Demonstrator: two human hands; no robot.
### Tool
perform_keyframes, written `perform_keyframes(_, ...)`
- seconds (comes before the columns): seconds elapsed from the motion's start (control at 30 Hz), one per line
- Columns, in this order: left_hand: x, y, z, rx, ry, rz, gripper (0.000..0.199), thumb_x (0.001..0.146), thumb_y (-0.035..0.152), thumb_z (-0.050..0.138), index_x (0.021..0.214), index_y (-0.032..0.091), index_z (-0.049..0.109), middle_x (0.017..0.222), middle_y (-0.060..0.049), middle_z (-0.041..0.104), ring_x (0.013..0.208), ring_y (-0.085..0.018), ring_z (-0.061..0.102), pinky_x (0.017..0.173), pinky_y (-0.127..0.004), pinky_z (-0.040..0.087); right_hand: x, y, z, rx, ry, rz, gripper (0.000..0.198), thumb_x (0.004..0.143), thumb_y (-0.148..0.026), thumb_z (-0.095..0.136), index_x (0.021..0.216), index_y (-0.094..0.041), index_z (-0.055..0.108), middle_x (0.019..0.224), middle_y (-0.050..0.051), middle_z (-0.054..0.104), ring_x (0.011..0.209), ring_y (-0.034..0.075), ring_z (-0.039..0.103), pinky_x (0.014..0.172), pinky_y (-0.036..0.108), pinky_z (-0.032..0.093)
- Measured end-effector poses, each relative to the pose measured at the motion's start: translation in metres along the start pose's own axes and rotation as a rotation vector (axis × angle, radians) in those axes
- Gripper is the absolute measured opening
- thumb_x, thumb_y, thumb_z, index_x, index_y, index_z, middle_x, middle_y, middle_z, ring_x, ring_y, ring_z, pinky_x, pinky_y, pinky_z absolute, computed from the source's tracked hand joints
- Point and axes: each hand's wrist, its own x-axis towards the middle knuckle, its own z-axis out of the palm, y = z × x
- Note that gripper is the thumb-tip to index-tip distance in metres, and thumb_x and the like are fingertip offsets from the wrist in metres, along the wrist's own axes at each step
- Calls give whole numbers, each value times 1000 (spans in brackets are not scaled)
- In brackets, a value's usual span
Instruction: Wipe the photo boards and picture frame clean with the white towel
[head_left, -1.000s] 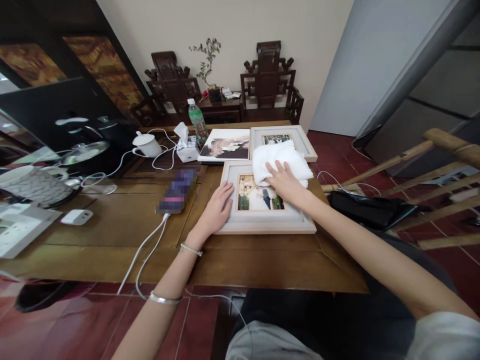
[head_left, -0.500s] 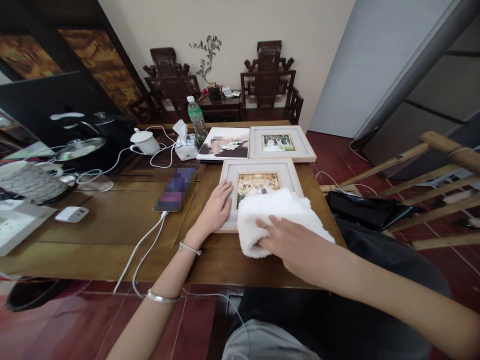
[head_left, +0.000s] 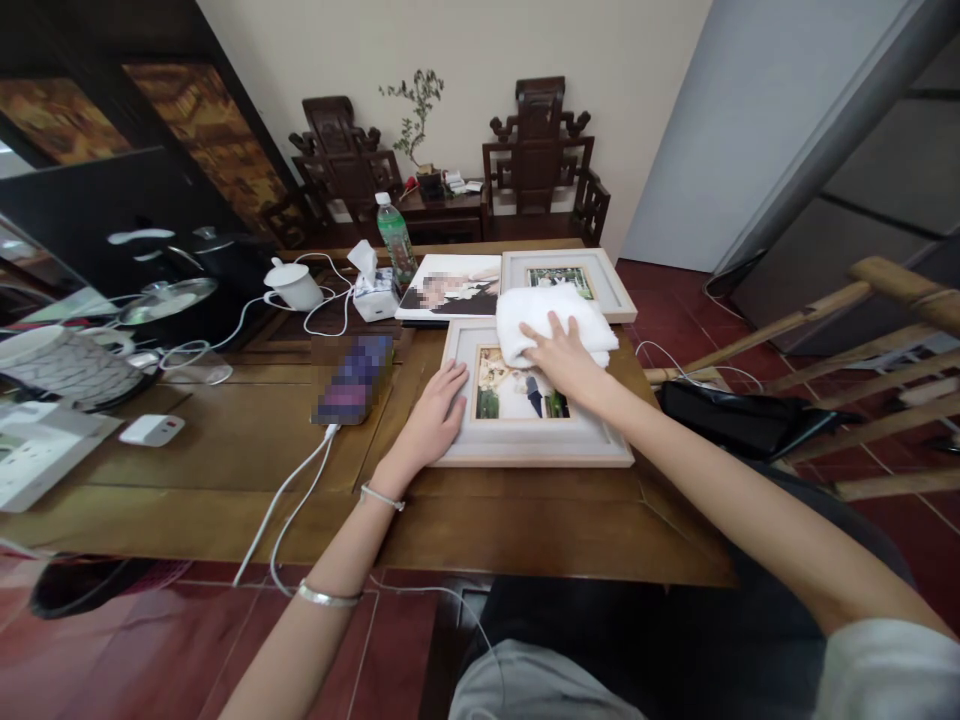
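Note:
A light wooden picture frame (head_left: 465, 440) with a small photo in a wide pale mount lies flat near the table's front edge. Across its left border rests my left hand (head_left: 437, 415), fingers stretched out and flat. My right hand (head_left: 566, 360) presses a folded white towel (head_left: 536, 310) onto the upper right of that frame, its fingers spread over the cloth. The towel also overlaps the lower edge of a second wooden picture frame (head_left: 619, 290) behind, hiding part of both photos. Left of the second frame lies a frameless photo panel (head_left: 457, 285).
A blurred-out phone (head_left: 356, 380) with a white cable lies left of my hand. Behind it stand a tissue box (head_left: 376, 295), a green-labelled bottle (head_left: 396, 238) and a lidded white cup (head_left: 294, 286). A charger (head_left: 152, 430) and power strip (head_left: 45, 465) are at the left.
My right hand has slid the towel away from me, from the frame's lower right to its upper right, uncovering the lower part of the photo. My left hand stays put.

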Motion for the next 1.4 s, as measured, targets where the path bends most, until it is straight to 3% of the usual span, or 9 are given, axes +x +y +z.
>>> perform_keyframes(0.2, 0, 0, 2, 29, 8, 11, 44, 93, 27, 36, 132, 9, 48, 141, -15, 46, 138, -25, 30, 114, -48, 25, -51, -50, -33, 39, -176, -15, 40, 82, -1, 44, 109, -17, 68, 142, 12, 44, 123, 47, 38, 93, 66, 32)
perform_keyframes(0.33, 0, 0, 3, 36, 7, 9, 45, 93, 27, 35, 133, 9, 46, 141, -16, 45, 138, -26, 29, 114, -49, 25, -91, -69, -71, 187, -230, -170, 37, 74, 0, 49, 101, -15, 69, 133, 15, 52, 107, 39, 54, 82, 53, 45)
perform_keyframes(0.47, -1, -1, 3, 30, 7, 10, 45, 93, 25, 35, 134, 11, 45, 142, -14, 44, 138, -26, 29, 114, -50, 25, -104, -84, -83, 290, -294, -256, 41, 74, -1, 49, 107, -16, 67, 139, 15, 47, 116, 43, 48, 86, 59, 43)
perform_keyframes(0.67, 0, -3, 3, 37, -14, 22, 45, 93, 22, 32, 134, 10, 46, 142, -15, 44, 139, -25, 28, 114, -48, 25, -67, -79, -44, 282, -226, -192, 53, 78, -2, 44, 127, -19, 55, 152, 13, 27, 134, 47, 22, 95, 70, 30)
perform_keyframes(0.83, 1, -2, 3, 51, 0, 38, 43, 92, 22, 34, 131, 11, 49, 139, -14, 47, 138, -26, 30, 113, -49, 26, -5, -50, -16, 133, -33, -119, 47, 84, -3, 39, 126, -17, 57, 152, 9, 27, 137, 43, 16, 101, 70, 22)
perform_keyframes(0.97, 1, -3, 3, 72, -7, 21, 44, 93, 25, 34, 131, 9, 49, 139, -16, 47, 138, -28, 30, 113, -50, 25, 39, -43, -7, 64, 140, -195, 40, 88, -7, 38, 121, -17, 60, 151, 8, 31, 139, 37, 18, 107, 62, 18)
perform_keyframes(1.07, 1, -5, 4, 83, -19, 17, 45, 93, 25, 34, 131, 7, 49, 139, -17, 46, 138, -29, 28, 114, -51, 23, 57, -46, -5, 77, 125, -236, 42, 90, -7, 35, 123, -17, 58, 147, 9, 38, 136, 33, 28, 106, 59, 24)
perform_keyframes(1.2, 1, -6, 5, 56, -18, 29, 46, 93, 26, 34, 132, 6, 48, 141, -18, 44, 139, -29, 27, 114, -50, 23, 56, -41, -8, 105, 50, -159, 43, 85, -2, 37, 117, -18, 61, 142, 11, 45, 129, 32, 36, 99, 64, 28)
perform_keyframes(1.4, 0, -4, 4, 30, -21, 14, 46, 93, 28, 35, 134, 9, 46, 143, -16, 43, 139, -27, 26, 114, -49, 23, 23, 14, -18, 136, -135, 41, 43, 76, 1, 45, 109, -17, 66, 118, 16, 61, 110, 32, 53, 95, 62, 32)
